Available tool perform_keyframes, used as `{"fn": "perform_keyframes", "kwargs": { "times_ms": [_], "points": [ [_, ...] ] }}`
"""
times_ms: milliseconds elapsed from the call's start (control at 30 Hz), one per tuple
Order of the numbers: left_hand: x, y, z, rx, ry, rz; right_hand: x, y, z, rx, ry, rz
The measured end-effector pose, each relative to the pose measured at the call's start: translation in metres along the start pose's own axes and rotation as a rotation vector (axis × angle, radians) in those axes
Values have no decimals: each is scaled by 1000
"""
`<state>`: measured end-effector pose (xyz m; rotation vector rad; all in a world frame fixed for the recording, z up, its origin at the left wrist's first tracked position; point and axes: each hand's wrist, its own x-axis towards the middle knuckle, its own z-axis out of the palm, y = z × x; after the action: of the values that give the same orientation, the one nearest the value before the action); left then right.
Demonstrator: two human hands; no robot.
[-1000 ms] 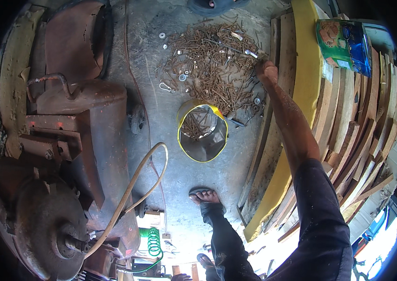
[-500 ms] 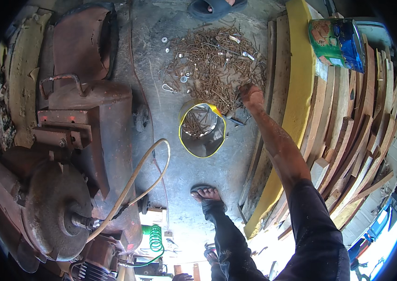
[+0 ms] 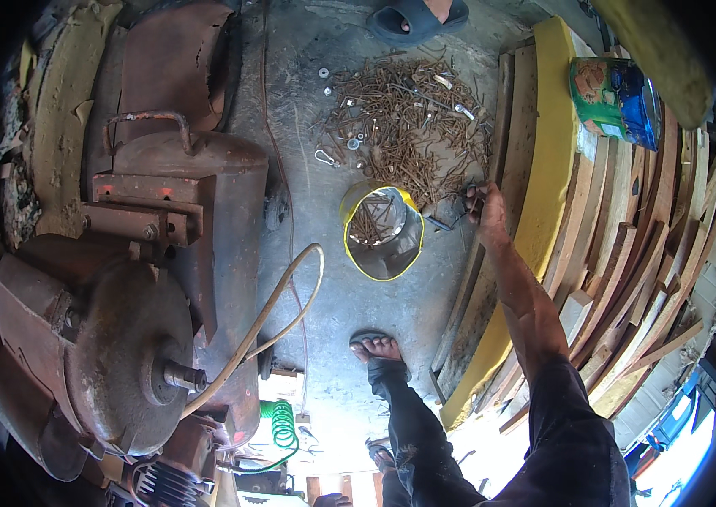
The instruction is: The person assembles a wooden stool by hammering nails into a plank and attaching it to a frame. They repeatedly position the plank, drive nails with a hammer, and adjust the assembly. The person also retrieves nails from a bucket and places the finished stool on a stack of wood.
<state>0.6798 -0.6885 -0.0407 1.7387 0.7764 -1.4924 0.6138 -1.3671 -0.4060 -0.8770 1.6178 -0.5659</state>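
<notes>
Right hand: Your right hand (image 3: 486,207) hangs low at the near right edge of the nail heap, beside the wooden boards (image 3: 510,139).
Right fingers: Your fingers are bent and curled toward the far left; you cannot tell from this view whether they pinch anything.
Left hand: You cannot tell how its fingers stand from here.
Nail heap: The rusty nails (image 3: 413,118) lie spread on the concrete floor (image 3: 307,203), far from you, with a few pale fittings and washers (image 3: 353,144) among them.
Clip: A metal clip (image 3: 324,157) lies on the floor, just left of your heap.
Container: Your open container (image 3: 400,252) with a yellow rim stands at the heap's near side, with more nails inside; a dark rod (image 3: 437,222) lies just right of it.
Printed package: On the far right, above the planks (image 3: 620,262), you have a green and blue package (image 3: 614,101) bearing a brown picture and a pale patch; its lettering is too small for you to read surely.
Yellow edge: A yellow strip (image 3: 535,127) runs between you and the planks.
Rusty tank: To your left lies a tank (image 3: 235,211); its bracket (image 3: 151,188) shows small red marks, and you cannot tell whether they are writing.
</notes>
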Motion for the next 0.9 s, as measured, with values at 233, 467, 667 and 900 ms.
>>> {"fn": "perform_keyframes", "kwargs": {
  "times_ms": [233,467,667,900],
  "points": [
    [13,33,18,49,-64,18,34,-29,50,117,-234,128],
    [4,31,24,-33,-123,104,102,31,51,-658,-203,-559],
    [12,-8,5,-116,-84,-1,150,14,46,-451,-248,-536],
    [31,-3,17,-83,-32,-153,134,8,68,131,-1038,-735]
  ]
}}
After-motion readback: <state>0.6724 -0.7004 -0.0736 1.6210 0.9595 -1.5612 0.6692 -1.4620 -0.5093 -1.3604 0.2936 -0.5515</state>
